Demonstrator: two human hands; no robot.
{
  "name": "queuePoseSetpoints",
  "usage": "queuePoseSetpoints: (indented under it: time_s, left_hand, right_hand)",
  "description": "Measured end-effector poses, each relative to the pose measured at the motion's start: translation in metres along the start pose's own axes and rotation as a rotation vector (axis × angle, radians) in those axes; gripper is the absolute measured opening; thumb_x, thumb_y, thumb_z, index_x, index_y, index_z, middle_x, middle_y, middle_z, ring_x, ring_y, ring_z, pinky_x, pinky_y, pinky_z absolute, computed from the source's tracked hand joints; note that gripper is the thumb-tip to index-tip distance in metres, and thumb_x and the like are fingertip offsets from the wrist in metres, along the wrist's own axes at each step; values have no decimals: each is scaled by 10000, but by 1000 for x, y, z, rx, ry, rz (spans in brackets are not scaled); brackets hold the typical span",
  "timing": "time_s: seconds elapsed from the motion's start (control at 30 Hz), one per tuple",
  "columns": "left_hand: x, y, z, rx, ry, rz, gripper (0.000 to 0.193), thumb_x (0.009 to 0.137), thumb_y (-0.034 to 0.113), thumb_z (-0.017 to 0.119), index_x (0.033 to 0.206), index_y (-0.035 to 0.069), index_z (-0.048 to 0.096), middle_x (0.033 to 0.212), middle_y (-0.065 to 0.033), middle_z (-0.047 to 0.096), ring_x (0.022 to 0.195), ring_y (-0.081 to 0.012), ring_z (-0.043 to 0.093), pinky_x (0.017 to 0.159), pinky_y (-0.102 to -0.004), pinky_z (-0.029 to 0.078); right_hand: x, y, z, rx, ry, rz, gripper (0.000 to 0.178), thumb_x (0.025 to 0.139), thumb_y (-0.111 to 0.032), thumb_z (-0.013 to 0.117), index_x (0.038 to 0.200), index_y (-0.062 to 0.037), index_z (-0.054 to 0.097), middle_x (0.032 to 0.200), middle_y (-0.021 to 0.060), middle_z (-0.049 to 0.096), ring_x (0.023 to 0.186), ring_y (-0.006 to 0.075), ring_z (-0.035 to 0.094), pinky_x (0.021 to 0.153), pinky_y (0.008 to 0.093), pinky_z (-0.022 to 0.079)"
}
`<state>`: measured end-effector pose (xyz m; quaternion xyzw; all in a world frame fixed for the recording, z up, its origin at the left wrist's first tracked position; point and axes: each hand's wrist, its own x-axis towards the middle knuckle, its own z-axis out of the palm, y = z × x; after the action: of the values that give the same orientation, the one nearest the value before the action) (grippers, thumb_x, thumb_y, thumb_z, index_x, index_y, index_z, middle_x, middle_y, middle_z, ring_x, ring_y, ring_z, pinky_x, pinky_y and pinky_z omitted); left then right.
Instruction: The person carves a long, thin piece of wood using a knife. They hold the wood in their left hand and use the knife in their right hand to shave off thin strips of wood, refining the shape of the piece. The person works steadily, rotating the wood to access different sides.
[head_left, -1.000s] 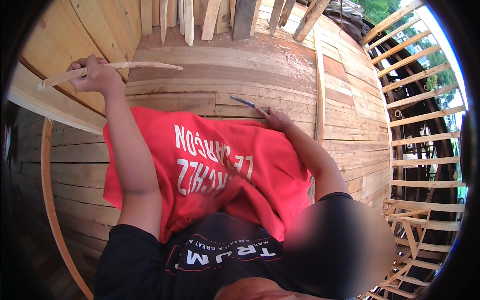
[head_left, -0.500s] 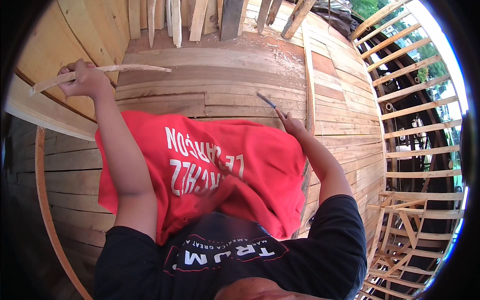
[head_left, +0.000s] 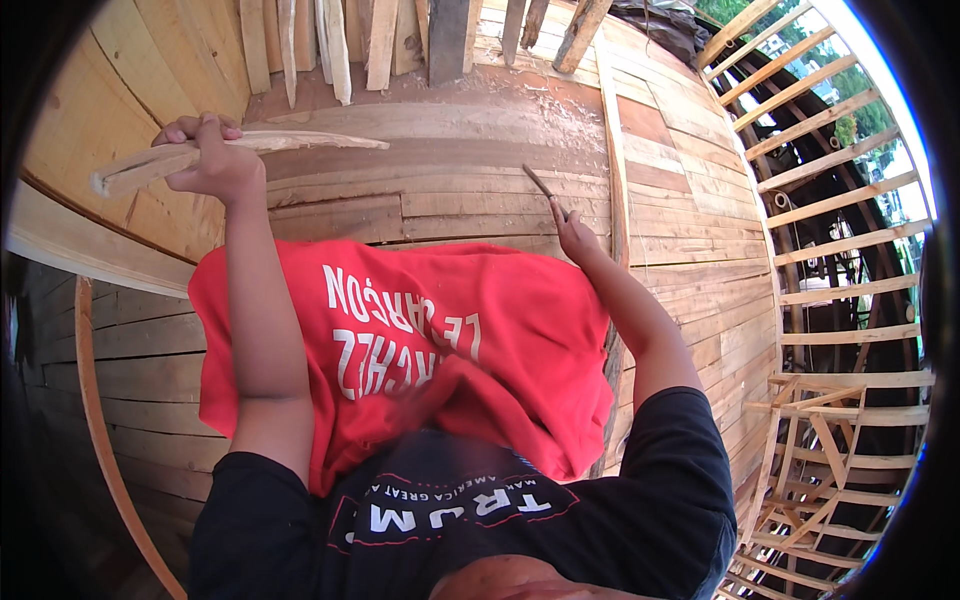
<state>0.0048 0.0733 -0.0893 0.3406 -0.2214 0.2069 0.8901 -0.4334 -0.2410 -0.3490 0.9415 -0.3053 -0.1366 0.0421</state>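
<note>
A: Left hand?
B: Fingers wrapped around a pale wooden stick (head_left: 310, 142), nearer its thick end. The left hand (head_left: 212, 160) is out over the left side, by the yellowish plank wall (head_left: 130, 95). The stick's thin end points right, above the plank floor (head_left: 460, 208).

A: Right hand?
B: Closed around the handle of a slim knife (head_left: 538, 181); the right hand (head_left: 578, 238) is just beyond the red cloth (head_left: 510, 300). Blade angled up and leftward, well apart from the stick.

A: Surroundings?
B: Red cloth with white lettering spread over the lap. Wood shavings (head_left: 565, 112) scattered farther out; rough wood strips (head_left: 381, 45) in a row at the far edge.
</note>
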Motion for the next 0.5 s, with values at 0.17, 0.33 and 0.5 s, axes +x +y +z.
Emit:
queuePoseSetpoints:
  time_s: [0.17, 0.33, 0.5]
  left_hand:
    - [-1, -13, -12, 33, -83, -6, 324, 741, -133, 529, 922, 69, 351, 710, -63, 449, 488, -150, 444, 466, -297, 403]
    - [-2, -17, -7, 8, -31, -49, 320, 738, -126, 525, 922, 69, 350, 714, -65, 454, 493, -150, 439, 472, -292, 399]
    - [4, -21, -13, 21, 5, -59, 326, 732, -128, 523, 921, 69, 345, 709, -62, 449, 496, -151, 439, 473, -296, 393]
  right_hand:
    - [10, -53, -29, 209, 40, -415, 794, 917, -30, 448, 1566, -308, 84, 1029, 229, 520, 767, 376, 651, 709, 447, 562]
    - [8, -49, -30, -74, -64, -431, 765, 917, -48, 440, 1572, -258, 105, 1019, 216, 519, 749, 378, 638, 667, 447, 558]
    - [20, -36, -25, 62, 67, 183, 766, 912, -4, 423, 1570, -229, 103, 995, 211, 521, 729, 361, 653, 656, 436, 568]
